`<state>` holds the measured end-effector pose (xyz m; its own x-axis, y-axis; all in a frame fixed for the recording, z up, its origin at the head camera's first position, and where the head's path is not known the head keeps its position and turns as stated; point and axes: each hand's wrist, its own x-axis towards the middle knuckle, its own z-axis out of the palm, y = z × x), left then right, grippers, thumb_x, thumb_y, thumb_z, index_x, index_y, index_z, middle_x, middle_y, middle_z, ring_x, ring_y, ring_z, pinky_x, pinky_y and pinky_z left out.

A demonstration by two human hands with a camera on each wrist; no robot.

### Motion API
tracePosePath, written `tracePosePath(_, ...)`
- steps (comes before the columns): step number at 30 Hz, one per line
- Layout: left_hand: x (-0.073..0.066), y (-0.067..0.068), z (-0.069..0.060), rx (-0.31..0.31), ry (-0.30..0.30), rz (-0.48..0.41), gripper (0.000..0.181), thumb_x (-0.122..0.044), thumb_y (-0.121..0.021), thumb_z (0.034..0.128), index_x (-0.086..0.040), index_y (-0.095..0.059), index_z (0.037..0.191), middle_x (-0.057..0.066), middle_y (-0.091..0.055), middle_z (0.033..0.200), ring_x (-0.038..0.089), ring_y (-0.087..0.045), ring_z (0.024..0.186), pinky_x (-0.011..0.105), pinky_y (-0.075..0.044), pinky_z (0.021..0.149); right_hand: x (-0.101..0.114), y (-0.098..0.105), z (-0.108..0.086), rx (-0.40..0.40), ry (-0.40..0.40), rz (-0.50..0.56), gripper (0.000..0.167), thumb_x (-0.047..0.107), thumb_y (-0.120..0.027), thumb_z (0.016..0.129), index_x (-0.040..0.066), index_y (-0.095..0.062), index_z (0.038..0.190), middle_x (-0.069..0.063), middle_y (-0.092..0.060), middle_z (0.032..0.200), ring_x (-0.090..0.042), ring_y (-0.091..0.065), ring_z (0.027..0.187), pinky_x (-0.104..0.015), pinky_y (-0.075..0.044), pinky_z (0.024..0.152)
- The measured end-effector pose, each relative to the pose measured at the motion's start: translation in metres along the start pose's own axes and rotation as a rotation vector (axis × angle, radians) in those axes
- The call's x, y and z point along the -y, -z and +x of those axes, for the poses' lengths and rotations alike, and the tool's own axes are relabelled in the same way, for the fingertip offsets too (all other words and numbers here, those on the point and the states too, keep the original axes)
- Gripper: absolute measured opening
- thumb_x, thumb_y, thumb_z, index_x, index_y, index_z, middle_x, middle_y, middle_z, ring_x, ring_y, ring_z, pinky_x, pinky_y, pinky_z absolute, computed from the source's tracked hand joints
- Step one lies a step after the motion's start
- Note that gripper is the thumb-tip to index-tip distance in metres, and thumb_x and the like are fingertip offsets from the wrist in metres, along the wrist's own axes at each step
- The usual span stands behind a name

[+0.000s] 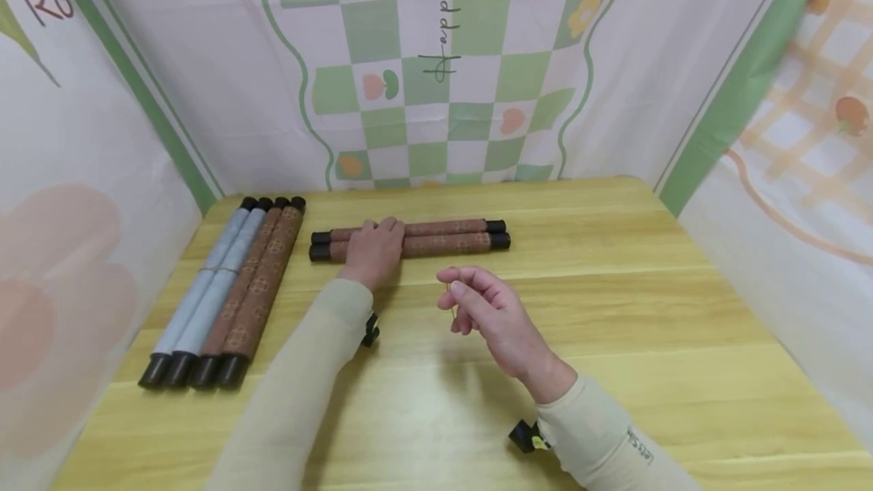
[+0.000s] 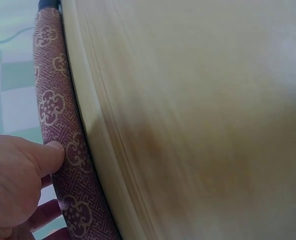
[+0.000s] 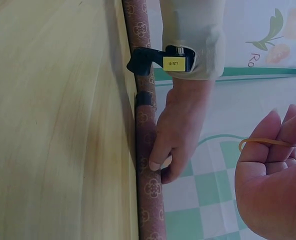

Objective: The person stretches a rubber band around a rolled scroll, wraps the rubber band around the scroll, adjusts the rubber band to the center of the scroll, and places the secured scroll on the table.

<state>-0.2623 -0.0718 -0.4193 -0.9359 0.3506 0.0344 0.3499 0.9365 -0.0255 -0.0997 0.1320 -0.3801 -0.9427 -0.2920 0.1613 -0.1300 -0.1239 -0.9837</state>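
Observation:
Two brown patterned scrolls (image 1: 450, 245) with black end caps lie side by side across the back of the table. My left hand (image 1: 373, 252) grips them left of their middle. In the left wrist view its thumb (image 2: 52, 156) presses the nearer scroll (image 2: 63, 110), and the other fingers reach round the far side. In front of the scrolls and to their right, my right hand (image 1: 494, 317) is raised above the table. It holds a thin tan rubber band (image 3: 270, 142), which passes across its fingers, with the thumb close to the forefinger.
At the left of the wooden table (image 1: 614, 339) lie two light blue scrolls (image 1: 204, 294), held by a band (image 1: 220, 269), beside two more brown scrolls (image 1: 262, 279). Patterned cloth (image 1: 470, 59) hangs behind the table and on both sides.

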Motion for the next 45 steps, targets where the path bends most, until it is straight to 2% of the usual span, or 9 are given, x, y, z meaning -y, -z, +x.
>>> tracePosePath(9,0.002,0.004,-0.013,-0.025,-0.052,-0.003,0.036,-0.016,-0.048,0.1111,-0.009,-0.054,0.146,0.010,-0.058,0.144,0.039,-0.059,0.119,0.053,-0.057,0.093,0.002,0.001,0.001,0.011,-0.005,-0.016,0.028,0.022,-0.052,0.110,0.004,-0.062,0.129,0.000,-0.070,0.098,-0.011,-0.057,0.069,-0.029,-0.057,0.070)
tracePosePath(17,0.004,0.007,-0.023,0.005,-0.094,-0.037,0.035,-0.022,-0.044,0.1127,-0.011,-0.053,0.145,0.009,-0.056,0.146,0.038,-0.057,0.122,0.053,-0.055,0.097,0.002,0.002,0.003,0.035,0.003,-0.020,0.026,0.022,-0.052,0.110,0.007,-0.062,0.127,-0.001,-0.070,0.098,-0.012,-0.057,0.068,-0.030,-0.058,0.071)
tracePosePath(20,0.003,0.009,-0.023,0.011,-0.106,-0.044,0.037,-0.025,-0.048,0.1117,-0.010,-0.052,0.146,0.010,-0.056,0.147,0.037,-0.056,0.124,0.053,-0.053,0.101,0.003,0.003,0.003,0.038,0.004,-0.022,0.025,0.023,-0.052,0.110,0.007,-0.062,0.127,-0.001,-0.070,0.098,-0.012,-0.057,0.068,-0.031,-0.058,0.071)
tracePosePath(26,0.001,0.008,-0.016,0.036,-0.107,-0.121,0.050,-0.033,-0.065,0.1042,-0.003,-0.053,0.142,0.016,-0.055,0.142,0.034,-0.057,0.126,0.047,-0.049,0.109,0.002,0.002,0.003,0.041,-0.010,-0.029,0.026,0.024,-0.052,0.110,0.007,-0.063,0.127,-0.002,-0.070,0.099,-0.013,-0.057,0.069,-0.030,-0.057,0.070)
tracePosePath(30,0.001,0.004,-0.010,0.037,-0.106,-0.181,0.058,-0.038,-0.074,0.0976,0.000,-0.054,0.137,0.017,-0.055,0.130,0.031,-0.060,0.113,0.044,-0.054,0.099,0.001,0.003,0.002,0.043,-0.013,-0.028,0.026,0.024,-0.052,0.110,0.008,-0.063,0.127,-0.002,-0.070,0.099,-0.013,-0.057,0.069,-0.030,-0.057,0.070)
tracePosePath(34,-0.001,0.002,-0.005,0.037,-0.140,-0.152,0.077,-0.045,-0.076,0.0941,-0.009,-0.045,0.154,0.018,-0.051,0.127,0.030,-0.059,0.104,0.045,-0.056,0.090,0.001,0.003,0.002,0.042,-0.017,-0.023,0.026,0.025,-0.053,0.110,0.008,-0.063,0.127,-0.004,-0.070,0.100,-0.013,-0.057,0.069,-0.031,-0.057,0.070)
tracePosePath(37,-0.004,0.001,0.001,0.042,-0.156,-0.116,0.082,-0.051,-0.076,0.0921,-0.019,-0.042,0.159,0.019,-0.050,0.125,0.031,-0.058,0.102,0.046,-0.055,0.088,0.000,0.003,0.002,0.044,-0.020,-0.027,0.027,0.025,-0.053,0.110,0.007,-0.063,0.127,-0.004,-0.070,0.100,-0.013,-0.057,0.069,-0.032,-0.057,0.070)
tracePosePath(39,-0.007,0.000,0.004,0.049,-0.155,-0.104,0.079,-0.055,-0.076,0.0905,-0.020,-0.047,0.155,0.019,-0.050,0.125,0.031,-0.059,0.102,0.047,-0.055,0.088,0.000,0.002,0.002,0.045,-0.021,-0.030,0.028,0.025,-0.052,0.110,0.007,-0.063,0.128,-0.003,-0.070,0.100,-0.013,-0.057,0.069,-0.032,-0.057,0.070)
tracePosePath(45,-0.017,0.002,0.011,0.080,-0.174,-0.109,0.075,-0.059,-0.075,0.0892,-0.004,-0.055,0.136,0.018,-0.056,0.130,0.033,-0.063,0.110,0.046,-0.056,0.095,-0.001,0.002,0.002,0.042,-0.019,-0.024,0.027,0.024,-0.052,0.110,0.007,-0.063,0.128,-0.002,-0.070,0.099,-0.012,-0.057,0.068,-0.031,-0.056,0.069)
